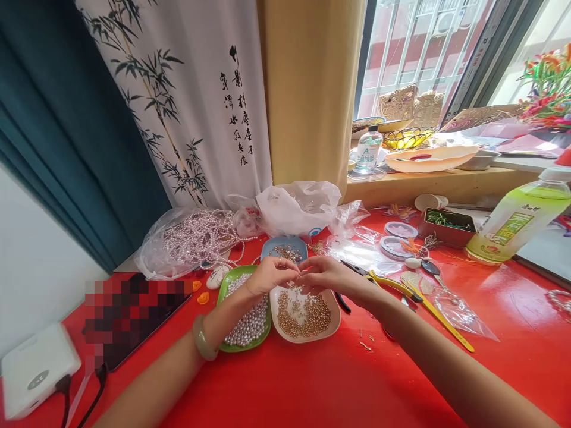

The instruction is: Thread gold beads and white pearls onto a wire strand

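- Left hand (276, 273) and right hand (325, 276): fingertips together, touching or nearly so, above the far part of the cream tray (307, 339). Cannot tell what, if anything, is pinched there; too small to make out.
- Gold beads (307, 321): loose in the cream tray, directly below the hands, thickest toward the near side.
- Pearl-white beads (247, 327): in the green tray (266, 334), just beside the cream tray, partly under the left forearm.
- Blue tray (304, 248): behind both, with mixed small beads inside.
- White curtain (214, 30): printed with bamboo and two columns of black Chinese brush characters; 竹, 影, 潭 and 水 legible, others uncertain.
- Clear bottle (370, 152) on the sill: large letter "A" on the label, smaller characters beneath not legible.
- Drink bottle (517, 220) at right: tilted in view, green label (513, 229) with pale Chinese characters, too small to read reliably.
- White plastic bag (298, 208): blue round mark at the lower edge; wording not legible.
- White box-shaped device (42, 368) at left: grey oval badge, unreadable; dark cables plugged in.
- Yellow-handled pliers (395, 285): on the red table (294, 386), beside the right forearm.
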Demonstrator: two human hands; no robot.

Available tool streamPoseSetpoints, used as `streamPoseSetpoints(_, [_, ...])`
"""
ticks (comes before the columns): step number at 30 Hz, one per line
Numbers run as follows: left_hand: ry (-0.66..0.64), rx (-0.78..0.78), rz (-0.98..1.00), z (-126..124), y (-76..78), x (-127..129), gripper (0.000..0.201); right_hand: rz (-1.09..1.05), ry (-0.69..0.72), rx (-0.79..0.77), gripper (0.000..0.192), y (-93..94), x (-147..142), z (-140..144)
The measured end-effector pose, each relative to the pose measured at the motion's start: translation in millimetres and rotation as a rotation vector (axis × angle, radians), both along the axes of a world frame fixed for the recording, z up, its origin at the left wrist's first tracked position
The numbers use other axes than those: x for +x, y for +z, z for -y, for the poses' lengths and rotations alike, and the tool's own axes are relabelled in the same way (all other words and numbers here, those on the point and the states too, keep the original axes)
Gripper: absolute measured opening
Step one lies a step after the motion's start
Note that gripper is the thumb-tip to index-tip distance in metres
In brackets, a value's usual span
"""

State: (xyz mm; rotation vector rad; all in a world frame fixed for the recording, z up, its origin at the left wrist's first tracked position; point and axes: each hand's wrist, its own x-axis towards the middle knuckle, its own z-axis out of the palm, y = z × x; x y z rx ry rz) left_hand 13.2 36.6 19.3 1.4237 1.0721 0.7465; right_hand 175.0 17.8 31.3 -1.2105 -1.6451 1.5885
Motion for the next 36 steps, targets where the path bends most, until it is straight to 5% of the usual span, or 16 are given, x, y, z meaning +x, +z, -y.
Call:
streamPoseSetpoints(8, [0.054,0.057,-0.018,-3.1,1.9,-9.0,0.006,0.0,0.012,-0.015,0.017,-5.0,7.2,-6.8])
streamPoseSetpoints(16, [-0.075,0.059,0.036,-2.0,-2.0,-8.8,0.019,-0.016,-0.001,-0.046,0.016,-6.3,3.0,-5.7])
streamPoseSetpoints(29, [-0.06,0.319,-0.174,1.3,-6.2,-8.8,0.011,-0.058,-0.047,-0.117,0.015,-3.6,1.7,-4.6])
streamPoseSetpoints(36, [0.005,0.271,-0.097,-5.6,0.5,-14.8,0.006,0.071,0.02,-0.009,0.011,2.3,8.8,-6.1])
